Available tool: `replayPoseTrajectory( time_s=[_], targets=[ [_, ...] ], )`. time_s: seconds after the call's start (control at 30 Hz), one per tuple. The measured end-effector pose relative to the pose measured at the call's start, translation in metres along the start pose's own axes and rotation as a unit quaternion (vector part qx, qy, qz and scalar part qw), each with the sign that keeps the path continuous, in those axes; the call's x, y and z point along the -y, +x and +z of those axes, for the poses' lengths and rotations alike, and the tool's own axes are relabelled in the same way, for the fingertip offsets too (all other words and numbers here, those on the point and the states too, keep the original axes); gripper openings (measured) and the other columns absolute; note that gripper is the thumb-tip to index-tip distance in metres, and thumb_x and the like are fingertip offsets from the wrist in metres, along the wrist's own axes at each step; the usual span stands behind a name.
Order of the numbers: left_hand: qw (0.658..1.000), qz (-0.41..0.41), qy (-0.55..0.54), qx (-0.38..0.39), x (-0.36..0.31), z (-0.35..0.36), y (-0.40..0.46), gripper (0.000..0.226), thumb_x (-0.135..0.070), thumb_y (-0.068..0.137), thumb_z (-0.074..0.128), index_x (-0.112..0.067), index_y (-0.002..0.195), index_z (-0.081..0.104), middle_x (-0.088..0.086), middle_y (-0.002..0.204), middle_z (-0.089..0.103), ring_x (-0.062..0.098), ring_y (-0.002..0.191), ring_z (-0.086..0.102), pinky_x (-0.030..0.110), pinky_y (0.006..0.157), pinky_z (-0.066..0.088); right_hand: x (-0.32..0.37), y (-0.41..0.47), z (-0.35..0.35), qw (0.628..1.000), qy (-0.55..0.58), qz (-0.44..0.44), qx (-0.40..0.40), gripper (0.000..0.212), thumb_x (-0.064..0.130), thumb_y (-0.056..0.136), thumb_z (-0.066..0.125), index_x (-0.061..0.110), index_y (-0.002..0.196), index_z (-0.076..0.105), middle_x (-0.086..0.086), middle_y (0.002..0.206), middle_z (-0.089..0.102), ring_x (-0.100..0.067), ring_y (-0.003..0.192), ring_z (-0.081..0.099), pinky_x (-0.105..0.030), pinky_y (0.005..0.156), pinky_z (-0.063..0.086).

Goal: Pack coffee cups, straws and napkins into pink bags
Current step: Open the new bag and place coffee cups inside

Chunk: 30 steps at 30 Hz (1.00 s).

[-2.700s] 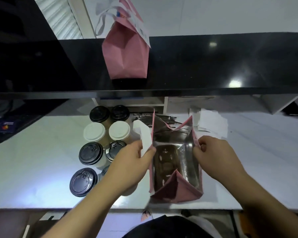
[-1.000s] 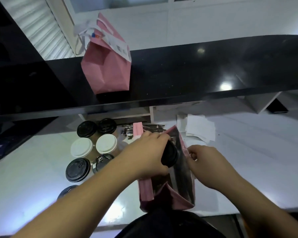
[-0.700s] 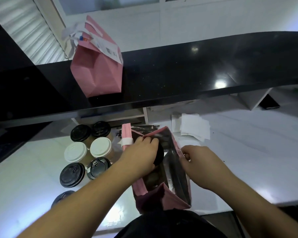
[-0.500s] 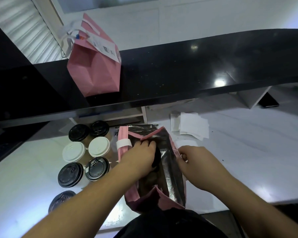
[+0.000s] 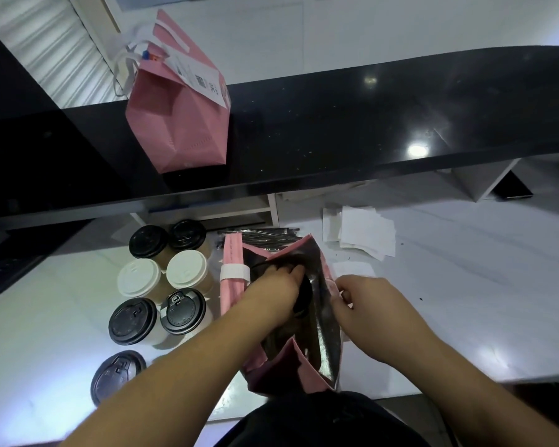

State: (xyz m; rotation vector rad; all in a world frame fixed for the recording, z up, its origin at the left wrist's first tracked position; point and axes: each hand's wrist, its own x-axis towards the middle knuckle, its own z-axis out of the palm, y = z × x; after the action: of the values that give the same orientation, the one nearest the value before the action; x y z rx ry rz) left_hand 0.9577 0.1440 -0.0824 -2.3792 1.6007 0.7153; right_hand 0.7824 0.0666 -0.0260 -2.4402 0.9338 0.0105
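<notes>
An open pink bag (image 5: pixel 231 285) with a silver foil lining stands on the white counter in front of me. My left hand (image 5: pixel 273 293) reaches into its mouth and grips a black-lidded coffee cup (image 5: pixel 304 298), mostly hidden by my fingers. My right hand (image 5: pixel 365 304) pinches the bag's right rim and holds it open. Several lidded cups (image 5: pixel 184 269), black and white, stand grouped left of the bag. Dark wrapped straws (image 5: pixel 262 235) lie behind the bag, and white napkins (image 5: pixel 365 232) lie to its back right.
A second pink bag (image 5: pixel 181 124), closed with a receipt on top, stands on the raised black shelf (image 5: pixel 368 124) behind the counter. The white counter (image 5: pixel 465 301) stretches to the right. One black-lidded cup (image 5: pixel 117 375) stands apart near the front left edge.
My left hand picked up a black-lidded cup from the group and has lowered it deeper into the open bag. My right hand has kept hold of the bag's rim.
</notes>
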Motion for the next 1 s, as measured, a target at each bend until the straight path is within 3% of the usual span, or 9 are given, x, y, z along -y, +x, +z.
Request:
replayPoseTrajectory(
  time_s=[0.17,0.3,0.4,0.47,0.57,0.63,0.7,0.87,1.0],
  targets=[
    [1.000,-0.001,0.009,0.018,-0.004,-0.010,0.000,0.079,-0.021,0.094,0.073,-0.014,0.159,0.030,0.014,0.155,0.045,0.037,0.140,0.042,0.048,0.114,0.042,0.003,-0.001,0.002,1.000,0.005,0.001,-0.009,0.038,0.034,0.102,0.048,0.026,0.065,0.044,0.003,0.060,0.052,-0.012,0.054,0.049,-0.026,0.047,0.026],
    [1.000,0.026,0.002,0.017,-0.017,-0.032,-0.015,0.052,-0.015,0.093,0.070,-0.013,0.143,0.054,0.013,0.140,0.061,0.033,0.125,0.059,0.043,0.100,0.052,0.005,0.000,0.001,1.000,0.002,-0.006,-0.025,0.038,0.035,0.103,0.047,0.022,0.067,0.046,0.002,0.059,0.051,-0.014,0.055,0.048,-0.029,0.048,0.027],
    [0.996,0.063,-0.020,-0.061,-0.022,-0.057,-0.037,0.025,-0.015,0.096,0.058,-0.018,0.119,0.066,0.006,0.118,0.070,0.028,0.108,0.065,0.035,0.078,0.049,0.006,0.001,-0.001,1.000,0.011,-0.006,-0.029,0.038,0.036,0.102,0.048,0.022,0.067,0.048,0.002,0.059,0.051,-0.014,0.054,0.047,-0.030,0.047,0.027],
    [0.982,0.091,-0.093,-0.137,-0.014,-0.071,-0.058,0.025,-0.021,0.098,0.057,-0.029,0.119,0.068,-0.005,0.116,0.071,0.016,0.104,0.066,0.032,0.081,0.054,0.007,0.002,-0.001,1.000,0.011,-0.004,-0.026,0.034,0.035,0.101,0.049,0.024,0.069,0.050,0.003,0.061,0.053,-0.014,0.055,0.048,-0.031,0.048,0.029],
    [0.928,0.108,-0.238,-0.264,0.014,-0.076,-0.094,0.026,-0.034,0.098,0.061,-0.045,0.122,0.065,-0.026,0.112,0.065,-0.006,0.102,0.061,0.005,0.080,0.048,0.008,0.004,0.000,1.000,0.011,-0.004,-0.028,0.034,0.035,0.101,0.049,0.024,0.070,0.052,0.003,0.062,0.057,-0.014,0.056,0.052,-0.033,0.048,0.036],
    [0.904,0.068,-0.276,-0.319,0.044,-0.063,-0.110,0.028,-0.038,0.099,0.061,-0.049,0.124,0.061,-0.031,0.114,0.061,-0.009,0.107,0.058,0.004,0.082,0.046,0.007,0.004,0.002,0.999,0.006,-0.007,-0.032,0.033,0.034,0.101,0.050,0.021,0.071,0.055,0.002,0.061,0.059,-0.014,0.057,0.054,-0.035,0.050,0.043],
    [0.904,-0.021,-0.283,-0.319,0.081,-0.039,-0.121,0.031,-0.037,0.098,0.065,-0.044,0.127,0.059,-0.028,0.119,0.060,-0.006,0.110,0.058,0.012,0.085,0.049,0.006,0.006,0.002,0.999,-0.001,-0.008,-0.036,0.031,0.033,0.099,0.051,0.020,0.072,0.059,0.002,0.060,0.061,-0.014,0.057,0.056,-0.036,0.052,0.047],
    [0.932,-0.257,-0.175,-0.187,0.156,0.033,-0.157,0.051,-0.040,0.082,0.079,-0.021,0.125,0.059,0.003,0.118,0.065,0.028,0.105,0.062,0.040,0.084,0.051,0.006,0.012,0.004,0.999,-0.010,-0.019,-0.045,0.033,0.034,0.096,0.053,0.022,0.066,0.059,0.005,0.055,0.061,-0.012,0.053,0.058,-0.036,0.053,0.053],
    [0.904,-0.377,-0.167,-0.114,0.173,0.077,-0.184,0.082,-0.053,0.077,0.080,-0.024,0.147,0.048,0.007,0.143,0.055,0.035,0.127,0.053,0.048,0.100,0.051,0.008,0.018,0.006,0.999,-0.007,-0.027,-0.040,0.038,0.035,0.096,0.054,0.023,0.060,0.055,0.005,0.049,0.059,-0.011,0.048,0.056,-0.031,0.046,0.045]
  ],
)
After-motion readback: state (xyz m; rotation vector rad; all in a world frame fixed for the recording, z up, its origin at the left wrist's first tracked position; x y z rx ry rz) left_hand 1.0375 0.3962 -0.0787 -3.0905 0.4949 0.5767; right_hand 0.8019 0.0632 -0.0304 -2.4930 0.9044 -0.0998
